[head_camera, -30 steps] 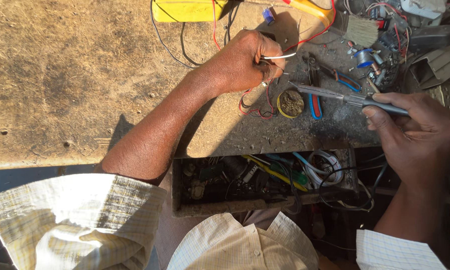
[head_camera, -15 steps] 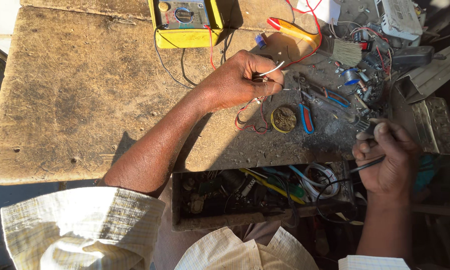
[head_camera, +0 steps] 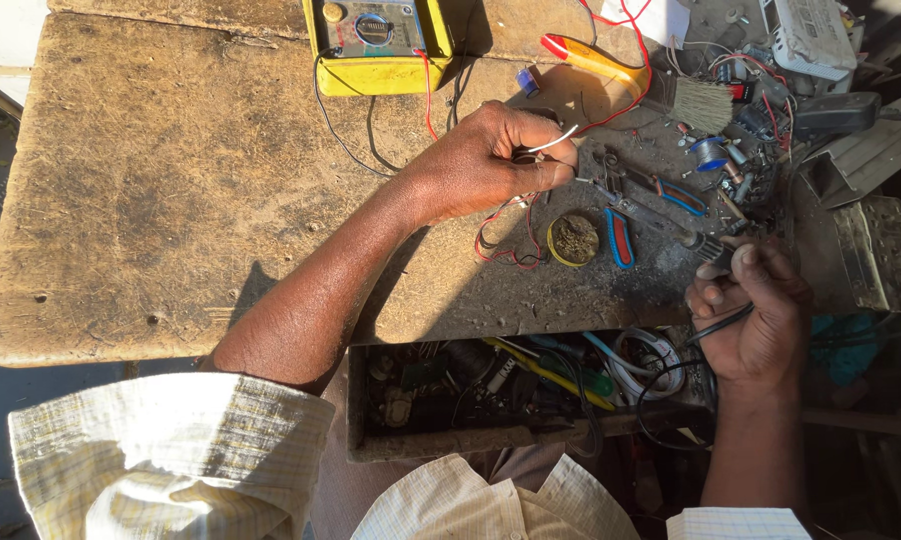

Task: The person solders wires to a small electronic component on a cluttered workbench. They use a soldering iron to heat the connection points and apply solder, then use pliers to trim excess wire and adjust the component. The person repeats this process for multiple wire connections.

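Your worn wooden worktop (head_camera: 171, 180) fills most of the view, scratched and dusty, with its right end crowded by tools and parts. Under its front edge an open drawer (head_camera: 441, 440) holds a tangle: a yellow-handled screwdriver, a coil of white cable, black leads and small dark parts, all heaped together. At the far edge of the worktop stands a yellow meter (head_camera: 376, 45), its black and red leads trailing toward you across the wood. A stiff brush (head_camera: 706, 105) lies beyond the clutter on the right, near a grey ribbed block at the far corner.

Your left hand (head_camera: 486, 160) rests over the middle of the worktop, fingers (head_camera: 546, 175) pinched closed on a thin white wire (head_camera: 553, 140) that sticks out above the knuckles; red wire (head_camera: 506, 245) loops out from beneath the palm onto the wood. Your right hand (head_camera: 756, 310) sits at the front right edge, fingers curled tight around the handle of a soldering iron (head_camera: 661, 222), whose shaft reaches left toward the pinched wire, the tip just beside your left fingertips. Its black cord drops from your fist into the drawer.

Between the two hands sits a small round yellow tin (head_camera: 574, 240) filled with a brownish, crumbly mass, and just beside it lies a blue-handled tool (head_camera: 621, 238).
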